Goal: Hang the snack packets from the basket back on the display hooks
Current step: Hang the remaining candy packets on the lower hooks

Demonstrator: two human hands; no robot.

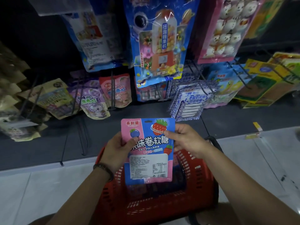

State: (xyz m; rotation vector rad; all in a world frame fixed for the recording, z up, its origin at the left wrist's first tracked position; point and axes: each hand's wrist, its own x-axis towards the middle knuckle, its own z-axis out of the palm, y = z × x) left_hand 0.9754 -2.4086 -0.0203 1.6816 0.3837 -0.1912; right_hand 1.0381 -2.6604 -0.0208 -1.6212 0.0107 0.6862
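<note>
Left hand [116,150] and right hand [186,140] pinch one pink-and-blue packet [148,159] by its sides, above the red basket [203,184] at 6 o'clock. Not yet hung; hooks [112,91] at 11 o'clock. Basket contents unclear.

a shop, at its sweets and snack display. black wire hooks [112,90] jut in rows from a dark back wall, and several carry stacked copies of one printed packet. a blue candy-machine bag [159,43] hangs far centre and a pink marshmallow bag [227,28] far right. purple pouches [92,101] hang lower left, blue-and-white packets [190,101] right of centre. a yellow price label [257,126] sits on the ledge edge at right. a red plastic shopping basket [146,207] stands near, on a pale tiled floor [40,192].
</note>
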